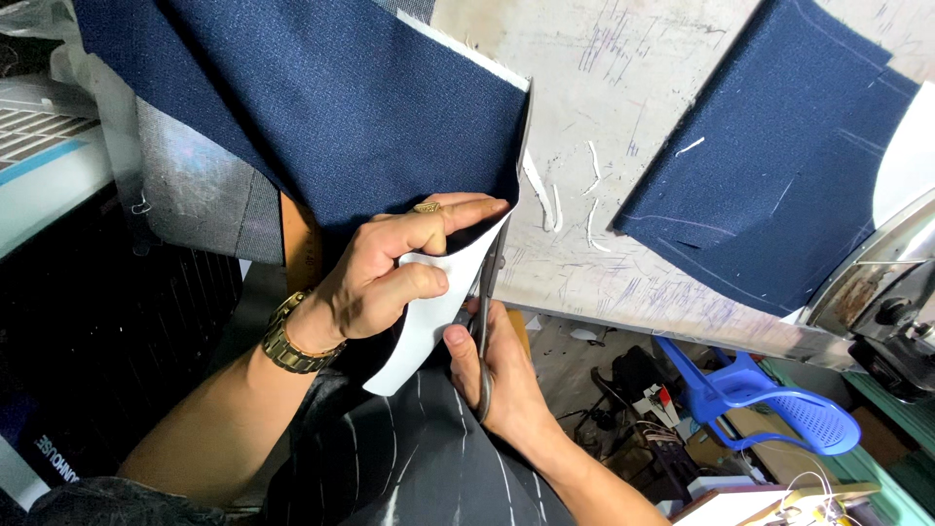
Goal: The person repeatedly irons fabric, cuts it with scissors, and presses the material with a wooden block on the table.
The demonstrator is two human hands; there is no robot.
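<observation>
Where left hand (385,278) pinches stiff white-backed navy cloth (341,107), right hand (502,375) gripping steel shears (484,312).

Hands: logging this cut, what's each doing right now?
Left hand: closed, pinching navy fabric piece with white backing.
Right hand: closed on dark metal scissors.

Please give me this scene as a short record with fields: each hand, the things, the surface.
left hand: pinches navy cloth with white backing
right hand: holds scissors, blades at the cloth edge
second navy piece: lies flat, apart
table: pale, chalk-marked
left wrist: gold watch
below: blue plastic chair
</observation>
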